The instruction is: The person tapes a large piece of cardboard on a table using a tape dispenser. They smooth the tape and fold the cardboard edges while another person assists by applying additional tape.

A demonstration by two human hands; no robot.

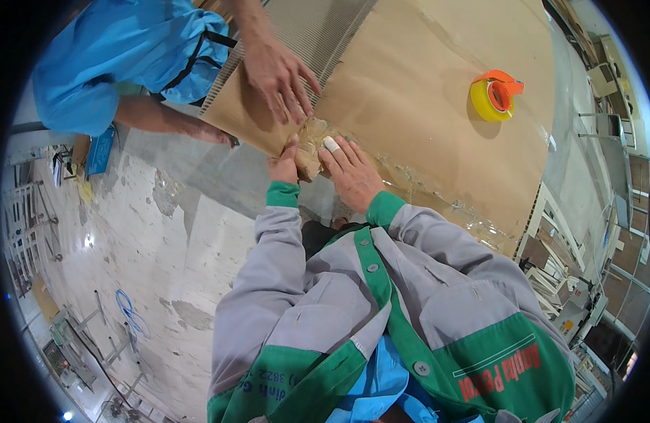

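Note:
A large brown cardboard sheet [438,92] fills the upper part of the view, with clear tape along its near edge. My left hand [284,166] is closed at its near left corner, around a crumpled, taped cardboard flap [311,151]. Beside the flap, my right hand [353,176] lies flat on the sheet, fingers stretched out, with a white wrap on one fingertip. Opposite me, a co-worker's hand [279,77] presses on the cardboard next to a strip of corrugated board [307,35]. That person's other hand [215,134] is by the left edge.
An orange tape dispenser with a yellow roll [493,99] sits on the cardboard to the right. The co-worker in blue [134,56] stands at the upper left. A worn, patchy floor [169,240] spreads at left, with a blue hose [131,314]. Frames and panels [557,233] stand at right.

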